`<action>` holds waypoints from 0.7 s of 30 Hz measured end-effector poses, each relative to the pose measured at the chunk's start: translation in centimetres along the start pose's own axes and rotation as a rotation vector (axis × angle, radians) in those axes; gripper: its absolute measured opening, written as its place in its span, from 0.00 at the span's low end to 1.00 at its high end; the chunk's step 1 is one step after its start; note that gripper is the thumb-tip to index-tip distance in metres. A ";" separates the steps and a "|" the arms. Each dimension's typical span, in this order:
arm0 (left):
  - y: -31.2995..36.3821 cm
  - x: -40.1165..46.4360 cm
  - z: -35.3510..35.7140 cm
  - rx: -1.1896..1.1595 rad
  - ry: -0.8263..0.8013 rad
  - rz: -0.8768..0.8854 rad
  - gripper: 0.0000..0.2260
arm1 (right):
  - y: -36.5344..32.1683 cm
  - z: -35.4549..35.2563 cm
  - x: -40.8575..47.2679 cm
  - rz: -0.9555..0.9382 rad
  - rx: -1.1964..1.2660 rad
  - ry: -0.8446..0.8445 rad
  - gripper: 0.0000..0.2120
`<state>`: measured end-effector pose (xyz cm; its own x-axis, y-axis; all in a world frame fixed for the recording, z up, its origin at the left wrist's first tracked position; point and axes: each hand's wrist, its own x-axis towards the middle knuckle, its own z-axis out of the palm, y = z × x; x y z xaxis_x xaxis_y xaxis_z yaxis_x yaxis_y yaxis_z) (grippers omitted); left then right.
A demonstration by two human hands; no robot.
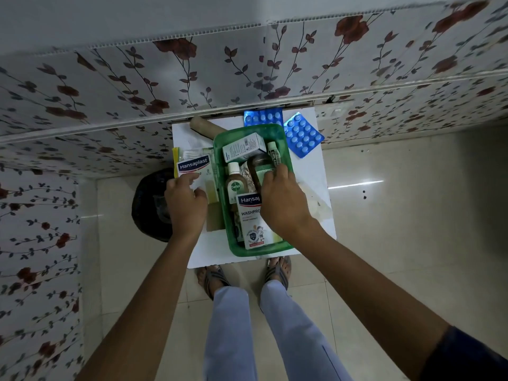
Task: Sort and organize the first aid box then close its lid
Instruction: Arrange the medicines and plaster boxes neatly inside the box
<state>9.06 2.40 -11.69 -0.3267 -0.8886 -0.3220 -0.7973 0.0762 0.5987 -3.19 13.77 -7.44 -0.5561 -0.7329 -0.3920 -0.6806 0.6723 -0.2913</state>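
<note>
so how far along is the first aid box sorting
Partly done. The green box already holds a Dettol bottle, a Hansaplast pack and a white carton. The right hand is placing a dark bottle; the left hand rests outside. Two blue blister packs remain out; no lid visible.

You face a white table [316, 171] pushed against the rose-patterned wall [110, 86]; glossy cream floor tiles [398, 215] spread right of the table, catching a light streak.
</note>
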 end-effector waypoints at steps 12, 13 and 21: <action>-2.3 3.0 1.7 -0.011 -0.070 -0.184 0.36 | 9.1 -1.8 10.2 0.324 0.204 0.161 0.19; -3.2 3.6 2.3 -0.030 -0.070 -0.197 0.38 | 9.2 -1.3 10.9 0.320 0.161 0.118 0.20; -4.1 4.3 2.3 0.017 -0.092 -0.192 0.40 | 9.4 0.0 12.1 0.405 0.047 0.021 0.29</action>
<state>9.79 -0.69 -17.22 -0.2125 -0.8424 -0.4951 -0.8577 -0.0819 0.5075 -16.29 11.26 -14.93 -0.7846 -0.4099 -0.4652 -0.3826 0.9105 -0.1570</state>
